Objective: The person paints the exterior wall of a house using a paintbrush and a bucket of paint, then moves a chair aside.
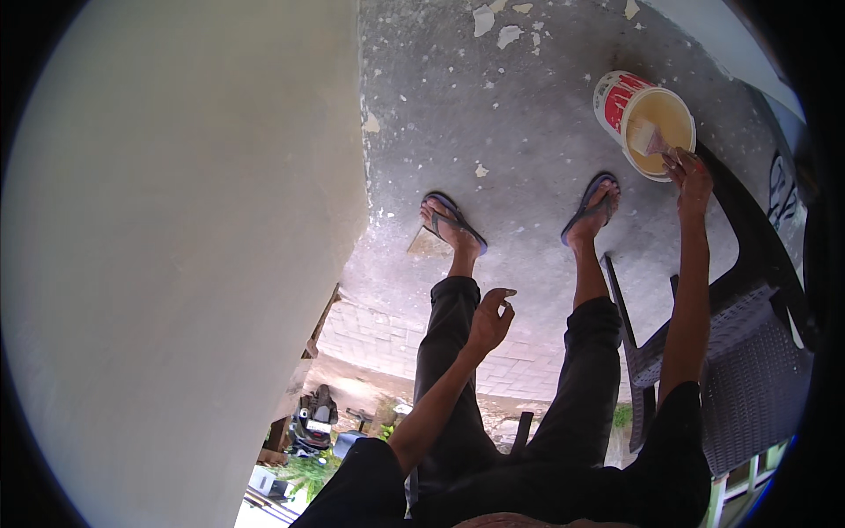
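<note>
My right hand [692,183] is closed on the handle of a wide paintbrush [650,139]. Its pale bristles are over the mouth of a white and red paint bucket [611,104]; whether they touch the paint I cannot tell. Cream-coloured paint [673,114] shows inside the bucket, which stands on the floor at the far right. In front of my left thigh hangs my left hand [489,326], loosely curled, thumb and fingers apart and nothing between them.
A dark woven plastic chair [748,378] stands close by my right arm. A large cream wall [185,220] fills the left side. Paint flakes [509,36] and specks dot the grey floor [519,132]. Behind me are paving and a parked motorcycle [314,422].
</note>
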Demonstrator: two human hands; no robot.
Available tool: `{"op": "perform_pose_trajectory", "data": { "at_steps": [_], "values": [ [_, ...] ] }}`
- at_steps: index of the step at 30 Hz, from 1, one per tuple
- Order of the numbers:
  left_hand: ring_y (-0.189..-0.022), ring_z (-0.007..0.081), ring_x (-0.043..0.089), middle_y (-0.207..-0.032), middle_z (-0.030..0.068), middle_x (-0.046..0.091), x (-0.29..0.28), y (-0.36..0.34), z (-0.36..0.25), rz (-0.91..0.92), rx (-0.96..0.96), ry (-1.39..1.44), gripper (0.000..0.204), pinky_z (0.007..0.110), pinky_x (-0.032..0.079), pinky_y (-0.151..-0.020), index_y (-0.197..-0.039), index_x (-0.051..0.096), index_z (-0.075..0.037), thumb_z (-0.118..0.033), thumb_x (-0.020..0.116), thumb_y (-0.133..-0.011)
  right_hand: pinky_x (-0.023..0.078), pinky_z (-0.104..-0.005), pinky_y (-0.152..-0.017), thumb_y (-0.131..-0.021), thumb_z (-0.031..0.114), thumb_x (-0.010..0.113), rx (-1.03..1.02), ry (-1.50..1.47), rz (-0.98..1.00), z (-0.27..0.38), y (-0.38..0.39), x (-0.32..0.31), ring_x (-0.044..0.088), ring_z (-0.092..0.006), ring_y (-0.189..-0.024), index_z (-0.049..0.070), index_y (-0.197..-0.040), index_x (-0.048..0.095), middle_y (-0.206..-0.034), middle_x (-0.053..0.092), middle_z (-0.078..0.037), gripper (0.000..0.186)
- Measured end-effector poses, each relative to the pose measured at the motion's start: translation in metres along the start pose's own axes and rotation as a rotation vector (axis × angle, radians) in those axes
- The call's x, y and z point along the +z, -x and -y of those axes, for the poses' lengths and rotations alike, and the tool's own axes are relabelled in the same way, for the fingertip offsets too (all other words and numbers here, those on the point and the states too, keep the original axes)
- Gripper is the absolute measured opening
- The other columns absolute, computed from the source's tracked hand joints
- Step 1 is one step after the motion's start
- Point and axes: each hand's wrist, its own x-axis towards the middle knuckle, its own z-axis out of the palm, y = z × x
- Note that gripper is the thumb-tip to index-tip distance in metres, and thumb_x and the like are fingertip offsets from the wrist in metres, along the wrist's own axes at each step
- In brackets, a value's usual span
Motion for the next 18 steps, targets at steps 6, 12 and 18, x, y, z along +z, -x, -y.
{"op": "perform_pose_trajectory", "data": {
  "at_steps": [6,12,18],
  "values": [
    [-0.086,0.0238,0.061,-0.105,0.0143,0.061,-0.002,-0.013,0.008,-0.013,-0.011,-0.03,0.03,0.033,0.049,-0.077,-0.108,0.061,-0.004,-0.002,0.058,-0.079,0.058,-0.0321,-0.074,-0.084,0.007,0.065,-0.049,0.283,-0.135,-0.016,-0.004,-0.013,0.069,-0.0259,-0.084,-0.011,-0.106,0.057,-0.098,0.066,-0.017,0.029],
    [-0.095,0.0298,0.061,-0.107,0.0145,0.061,-0.012,-0.022,0.017,0.173,-0.098,-0.333,0.029,0.041,0.049,-0.082,-0.106,0.061,-0.005,-0.016,0.058,-0.079,0.058,-0.0365,-0.08,-0.085,0.006,0.064,-0.251,-0.004,-0.059,0.019,0.062,0.087,0.066,-0.0312,-0.095,-0.015,-0.109,0.057,-0.107,0.062,-0.023,0.033],
    [-0.094,0.0335,0.061,-0.101,0.0157,0.062,-0.017,-0.043,0.024,0.398,-0.121,-0.426,0.025,0.043,0.049,-0.082,-0.099,0.065,-0.006,-0.017,0.055,-0.079,0.06,-0.0349,-0.077,-0.083,0.004,0.065,-0.578,0.016,-0.262,-0.016,0.066,0.107,0.067,-0.0301,-0.089,-0.017,-0.101,0.059,-0.103,0.062,-0.022,0.028]
  ]
}}
